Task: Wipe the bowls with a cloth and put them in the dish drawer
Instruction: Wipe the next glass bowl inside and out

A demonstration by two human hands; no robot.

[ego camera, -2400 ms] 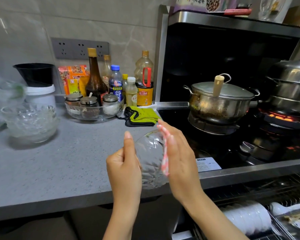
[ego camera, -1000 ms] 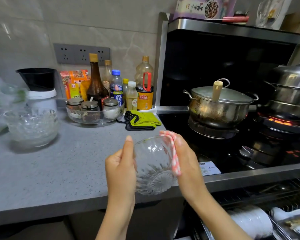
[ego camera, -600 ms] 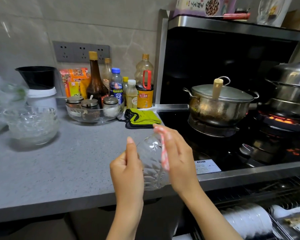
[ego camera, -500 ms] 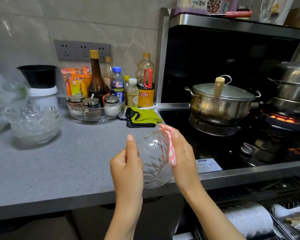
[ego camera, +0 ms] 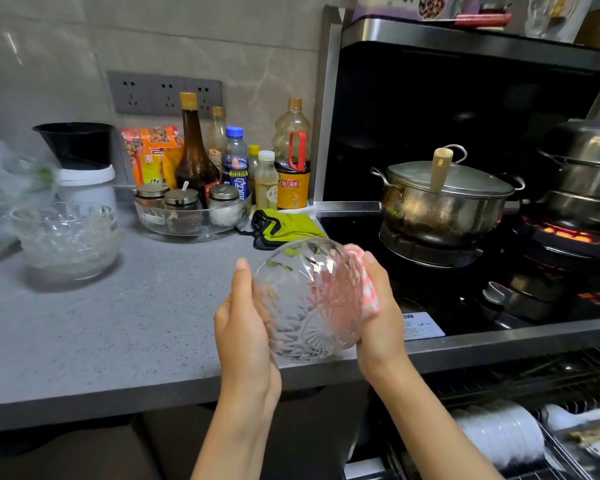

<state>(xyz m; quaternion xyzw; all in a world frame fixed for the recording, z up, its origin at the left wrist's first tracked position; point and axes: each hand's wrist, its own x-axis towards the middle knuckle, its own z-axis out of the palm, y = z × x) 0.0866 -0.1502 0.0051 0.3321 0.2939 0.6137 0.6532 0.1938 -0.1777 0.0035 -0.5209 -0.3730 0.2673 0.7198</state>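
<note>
You've turned the bowl point(ego camera: 309, 299) again since a moment ago, so still mid-wipe: left hand point(ego camera: 246, 323) grips it over the counter point(ego camera: 118, 323) edge, right hand point(ego camera: 378, 306) cups the cloth point(ego camera: 364, 282) against its side, drawer point(ego camera: 499, 438) open below

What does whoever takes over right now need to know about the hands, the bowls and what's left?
Left hand: grips the glass bowl by its left side.
Right hand: presses the pink-and-white cloth against the bowl's right outer wall.
Stack of glass bowls: on the countertop, far left.
Dish drawer: open at lower right, white plates inside; no glass bowl visible there.
Done: wiping of this bowl under way.
Left: finish it, put it in the drawer, then do the stack.
</note>
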